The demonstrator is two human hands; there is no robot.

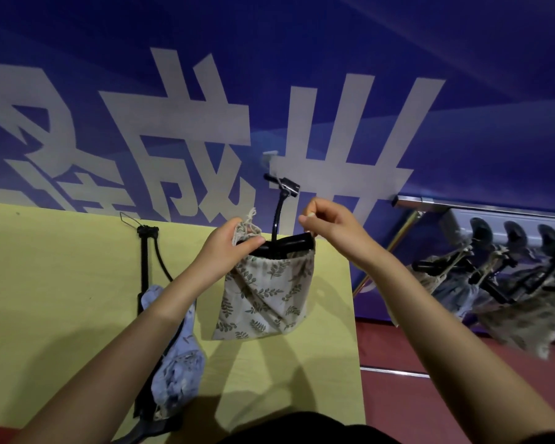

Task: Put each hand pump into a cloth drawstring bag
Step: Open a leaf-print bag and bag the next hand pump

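Observation:
A cream drawstring bag (265, 296) with a leaf print hangs above the yellow table (61, 277). A black hand pump (281, 219) stands in it, with its hose and metal nozzle sticking out of the mouth. My left hand (226, 248) grips the left side of the bag's mouth and its gathered cord. My right hand (329, 227) pinches the cord at the right side of the mouth. A second black pump (146, 267) lies on the table at the left, its lower part inside a light blue cloth bag (177, 357).
A blue wall (302, 75) with large white characters rises behind the table. At the right, several bagged pumps (507, 283) lie heaped against a metal rail (481, 203) above a red floor (407, 405). The table's right edge runs just beside the held bag.

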